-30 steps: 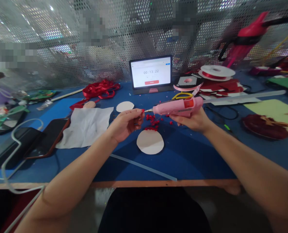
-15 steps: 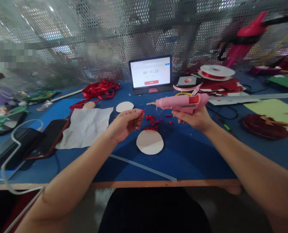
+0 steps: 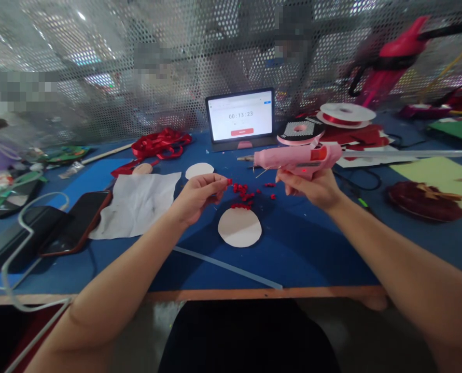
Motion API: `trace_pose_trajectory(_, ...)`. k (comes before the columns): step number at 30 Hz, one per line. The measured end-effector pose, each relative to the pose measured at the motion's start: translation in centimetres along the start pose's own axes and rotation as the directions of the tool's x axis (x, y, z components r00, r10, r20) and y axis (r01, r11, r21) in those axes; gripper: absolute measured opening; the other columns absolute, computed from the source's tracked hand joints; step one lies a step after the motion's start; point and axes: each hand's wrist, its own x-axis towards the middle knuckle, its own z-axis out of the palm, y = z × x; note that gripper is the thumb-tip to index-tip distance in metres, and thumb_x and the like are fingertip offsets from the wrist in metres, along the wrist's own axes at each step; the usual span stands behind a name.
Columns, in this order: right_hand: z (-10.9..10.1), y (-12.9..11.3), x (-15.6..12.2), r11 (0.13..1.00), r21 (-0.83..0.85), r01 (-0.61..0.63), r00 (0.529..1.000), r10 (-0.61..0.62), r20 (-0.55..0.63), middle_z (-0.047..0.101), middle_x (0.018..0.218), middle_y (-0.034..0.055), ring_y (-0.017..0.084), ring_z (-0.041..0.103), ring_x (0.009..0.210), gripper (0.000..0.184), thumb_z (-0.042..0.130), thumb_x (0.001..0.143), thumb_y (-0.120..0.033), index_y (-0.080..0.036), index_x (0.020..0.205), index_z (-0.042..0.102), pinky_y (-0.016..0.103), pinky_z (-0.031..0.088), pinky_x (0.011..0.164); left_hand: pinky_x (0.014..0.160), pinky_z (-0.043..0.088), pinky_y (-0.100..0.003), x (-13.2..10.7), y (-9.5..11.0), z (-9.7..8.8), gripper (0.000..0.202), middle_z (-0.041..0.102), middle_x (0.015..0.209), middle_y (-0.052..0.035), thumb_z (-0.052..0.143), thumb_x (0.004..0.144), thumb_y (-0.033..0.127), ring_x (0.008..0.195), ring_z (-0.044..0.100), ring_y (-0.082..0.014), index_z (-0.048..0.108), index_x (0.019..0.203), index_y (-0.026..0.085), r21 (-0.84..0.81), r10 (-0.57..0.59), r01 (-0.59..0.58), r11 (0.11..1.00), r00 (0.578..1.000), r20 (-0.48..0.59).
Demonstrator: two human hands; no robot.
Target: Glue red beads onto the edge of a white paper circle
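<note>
Between the thumb and fingers of my left hand (image 3: 203, 194) is a small red piece (image 3: 229, 182), too small to name more exactly. My right hand (image 3: 312, 185) grips a pink glue gun (image 3: 289, 157), its metal nozzle pointing left toward my left hand. Just below and between the hands lies a pile of small red pieces (image 3: 245, 192) on the blue tabletop. Nearer me is a round pale disc (image 3: 240, 229) with a row of red pieces along its far edge. Another white disc (image 3: 199, 170) lies behind my left hand.
A tablet (image 3: 241, 116) showing a timer stands at the back. Left are a white cloth (image 3: 141, 204), a phone (image 3: 77, 223) and red ribbon (image 3: 161, 142). Ribbon spools (image 3: 347, 113) sit back right. A translucent glue stick (image 3: 231, 268) lies near the front edge.
The glue gun has shifted slightly right and tilted level, its nozzle drawing away from my left hand. My left hand is lowered a little, still pinching the red piece.
</note>
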Motion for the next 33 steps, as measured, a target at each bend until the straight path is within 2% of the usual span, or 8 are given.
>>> trace_pose_trajectory(7, 0.0, 0.5, 0.2, 0.976, -0.142, 0.167, 0.975, -0.142, 0.172, 0.057, 0.055, -0.0011, 0.015, 0.058, 0.054, 0.015, 0.07, 0.069, -0.032, -0.02, 0.073, 0.062, 0.03, 0.051, 0.051, 0.047, 0.031, -0.018, 0.0, 0.2, 0.0, 0.02, 0.049, 0.054, 0.0025, 0.074, 0.063, 0.029, 0.049, 0.041, -0.0057, 0.062, 0.065, 0.014, -0.085, 0.012, -0.016, 0.996, 0.999, -0.046)
trace_pose_trajectory(12, 0.0, 0.8, 0.5, 0.958, -0.214, 0.192, 0.98, -0.177, 0.091, 0.061, 0.062, 0.0015, 0.02, 0.063, 0.067, 0.016, 0.069, 0.07, -0.032, -0.02, 0.079, 0.063, 0.033, 0.053, 0.06, 0.044, 0.03, -0.018, -0.1, 0.6, 0.0, 0.02, 0.047, 0.053, 0.0026, 0.074, 0.06, 0.028, 0.048, 0.04, -0.0056, 0.06, 0.063, 0.013, -0.12, 0.01, -0.015, 0.993, 0.999, -0.043)
trace_pose_trajectory(15, 0.0, 0.5, 0.6, 0.957, -0.219, 0.192, 0.981, -0.184, 0.056, 0.057, 0.055, -0.0007, 0.016, 0.059, 0.056, 0.011, 0.067, 0.073, -0.029, -0.021, 0.07, 0.06, 0.031, 0.051, 0.053, 0.045, 0.03, -0.018, -0.1, 0.4, -0.1, 0.02, 0.049, 0.053, 0.0026, 0.073, 0.063, 0.028, 0.048, 0.041, -0.0053, 0.06, 0.062, 0.014, -0.076, 0.013, -0.014, 0.997, 1.0, -0.011)
trace_pose_trajectory(17, -0.1, 0.3, 0.5, 0.964, -0.187, 0.19, 0.981, -0.18, 0.072, 0.055, 0.05, -0.0021, 0.014, 0.054, 0.047, 0.013, 0.066, 0.073, -0.028, -0.022, 0.065, 0.057, 0.028, 0.048, 0.047, 0.045, 0.031, -0.018, 0.0, 0.1, -0.1, 0.019, 0.05, 0.055, 0.0028, 0.073, 0.063, 0.028, 0.049, 0.042, -0.0051, 0.06, 0.063, 0.014, -0.044, 0.019, -0.019, 0.999, 1.0, -0.01)
trace_pose_trajectory(20, -0.2, 0.2, 0.3, 0.973, -0.142, 0.183, 0.976, -0.163, 0.141, 0.057, 0.051, -0.0025, 0.013, 0.054, 0.045, 0.01, 0.067, 0.072, -0.028, -0.022, 0.07, 0.06, 0.027, 0.047, 0.044, 0.047, 0.032, -0.018, 0.1, -0.2, -0.1, 0.019, 0.05, 0.055, 0.0031, 0.074, 0.063, 0.029, 0.049, 0.042, -0.0048, 0.062, 0.065, 0.014, -0.036, 0.031, -0.032, 0.999, 0.999, -0.037)
trace_pose_trajectory(23, -0.2, 0.6, 0.2, 0.974, -0.158, 0.161, 0.973, -0.13, 0.188, 0.061, 0.056, -0.0008, 0.015, 0.059, 0.052, 0.012, 0.067, 0.071, -0.031, -0.021, 0.076, 0.064, 0.028, 0.05, 0.048, 0.047, 0.031, -0.018, 0.2, 0.0, -0.1, 0.022, 0.049, 0.053, 0.0035, 0.075, 0.061, 0.029, 0.048, 0.041, -0.0044, 0.062, 0.066, 0.013, -0.064, 0.025, -0.031, 0.997, 0.996, -0.08)
trace_pose_trajectory(28, -0.1, 1.5, 0.4, 0.954, -0.238, 0.183, 0.976, -0.147, 0.161, 0.066, 0.07, 0.0028, 0.021, 0.066, 0.075, 0.019, 0.07, 0.068, -0.033, -0.019, 0.08, 0.067, 0.035, 0.055, 0.068, 0.044, 0.028, -0.018, 0.1, 0.5, -0.1, 0.021, 0.046, 0.05, 0.0039, 0.074, 0.059, 0.028, 0.047, 0.039, -0.0049, 0.06, 0.064, 0.013, -0.106, 0.033, -0.044, 0.993, 0.995, -0.099)
trace_pose_trajectory(33, -0.2, 1.0, 0.6, 0.954, -0.251, 0.162, 0.986, -0.149, 0.072, 0.06, 0.059, 0.0011, 0.021, 0.064, 0.07, 0.014, 0.069, 0.071, -0.033, -0.021, 0.076, 0.064, 0.034, 0.054, 0.062, 0.045, 0.03, -0.019, 0.0, 0.4, -0.1, 0.019, 0.049, 0.054, 0.0033, 0.073, 0.061, 0.028, 0.048, 0.04, -0.0052, 0.061, 0.065, 0.014, -0.078, 0.024, -0.027, 0.997, 0.999, -0.042)
